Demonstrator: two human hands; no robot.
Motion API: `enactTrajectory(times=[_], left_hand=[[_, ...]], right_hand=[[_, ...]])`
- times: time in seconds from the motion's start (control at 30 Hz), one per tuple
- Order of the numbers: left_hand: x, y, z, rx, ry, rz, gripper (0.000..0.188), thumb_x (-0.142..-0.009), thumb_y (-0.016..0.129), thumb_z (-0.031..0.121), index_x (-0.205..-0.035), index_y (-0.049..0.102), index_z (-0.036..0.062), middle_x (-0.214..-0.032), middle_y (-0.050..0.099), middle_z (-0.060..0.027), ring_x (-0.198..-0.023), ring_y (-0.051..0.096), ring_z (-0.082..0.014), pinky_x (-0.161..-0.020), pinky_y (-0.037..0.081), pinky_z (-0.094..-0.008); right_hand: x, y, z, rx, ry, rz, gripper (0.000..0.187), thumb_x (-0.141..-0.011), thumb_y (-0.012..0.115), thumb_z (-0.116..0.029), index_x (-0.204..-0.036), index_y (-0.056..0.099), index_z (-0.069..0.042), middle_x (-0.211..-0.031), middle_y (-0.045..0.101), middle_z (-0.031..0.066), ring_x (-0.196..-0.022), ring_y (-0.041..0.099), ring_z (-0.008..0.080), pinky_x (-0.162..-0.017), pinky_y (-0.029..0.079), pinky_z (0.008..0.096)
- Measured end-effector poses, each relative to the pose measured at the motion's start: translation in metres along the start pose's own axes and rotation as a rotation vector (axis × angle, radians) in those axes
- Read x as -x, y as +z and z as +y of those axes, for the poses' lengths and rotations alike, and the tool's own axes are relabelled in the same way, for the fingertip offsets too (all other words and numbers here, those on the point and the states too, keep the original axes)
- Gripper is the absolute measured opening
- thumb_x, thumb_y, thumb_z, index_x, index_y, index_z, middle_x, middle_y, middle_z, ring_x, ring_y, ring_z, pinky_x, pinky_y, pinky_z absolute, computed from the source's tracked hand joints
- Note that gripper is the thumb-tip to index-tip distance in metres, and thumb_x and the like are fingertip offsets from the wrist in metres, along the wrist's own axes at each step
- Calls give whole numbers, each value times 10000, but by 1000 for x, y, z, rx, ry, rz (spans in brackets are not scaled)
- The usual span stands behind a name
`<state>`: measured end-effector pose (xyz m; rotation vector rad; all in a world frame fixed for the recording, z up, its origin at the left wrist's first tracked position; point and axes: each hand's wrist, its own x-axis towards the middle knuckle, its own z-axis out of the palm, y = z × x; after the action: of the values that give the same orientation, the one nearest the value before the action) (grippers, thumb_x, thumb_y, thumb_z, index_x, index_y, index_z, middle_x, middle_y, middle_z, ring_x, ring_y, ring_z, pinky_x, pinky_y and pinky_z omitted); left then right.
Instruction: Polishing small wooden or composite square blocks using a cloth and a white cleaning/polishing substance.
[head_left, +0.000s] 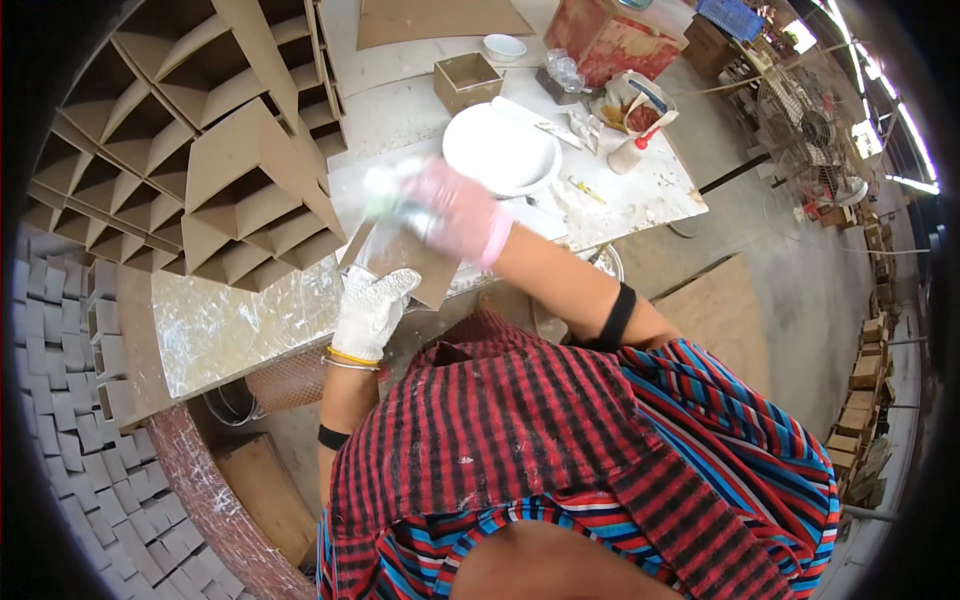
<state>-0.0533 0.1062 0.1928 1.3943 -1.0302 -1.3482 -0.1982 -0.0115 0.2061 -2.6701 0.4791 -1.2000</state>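
Observation:
My left hand (375, 308), in a white knitted glove, grips the near edge of a brown cardboard piece (432, 272) at the table's front edge. Whether that piece is a flat board or a box side I cannot tell. Over its far part is my right hand (460, 212), in a pink glove and smeared by motion. Its fingers are closed round something pale, white and greenish, too blurred to name. Just beyond the right hand stands a round white basin (545, 180) with white contents and a flat white piece across its rim.
Stacked cardboard boxes (240, 150) crowd the table's left. Behind the basin are a small open box (470, 82) and a white bowl (504, 46). A red-capped bottle (630, 152), a yellow pen-like tool (587, 190) and a red container (610, 45) lie rightward. A fan (810, 125) stands beyond.

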Motion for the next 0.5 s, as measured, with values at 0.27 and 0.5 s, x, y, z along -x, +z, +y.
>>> enactTrajectory(times=[0.27,0.5], left_hand=[[-1,5,-25,209,169,-36,449,-760,635,59,-1179,494,-20,-1051,588,-91,-903,560,-182,-791,454,-295],[-21,14,-74,-305,-33,200,394,-770,667,154,-1091,538,-33,-1026,607,-133,-915,570,-197,-776,456,-314]], right_hand=[[18,-9,40,53,347,-126,431,-731,627,-150,-1155,560,-184,-1073,595,114,-1016,559,279,-895,445,339],[43,-39,124,194,984,-308,499,-750,665,-198,-1211,496,-115,-1054,604,170,-988,592,278,-877,452,344]])
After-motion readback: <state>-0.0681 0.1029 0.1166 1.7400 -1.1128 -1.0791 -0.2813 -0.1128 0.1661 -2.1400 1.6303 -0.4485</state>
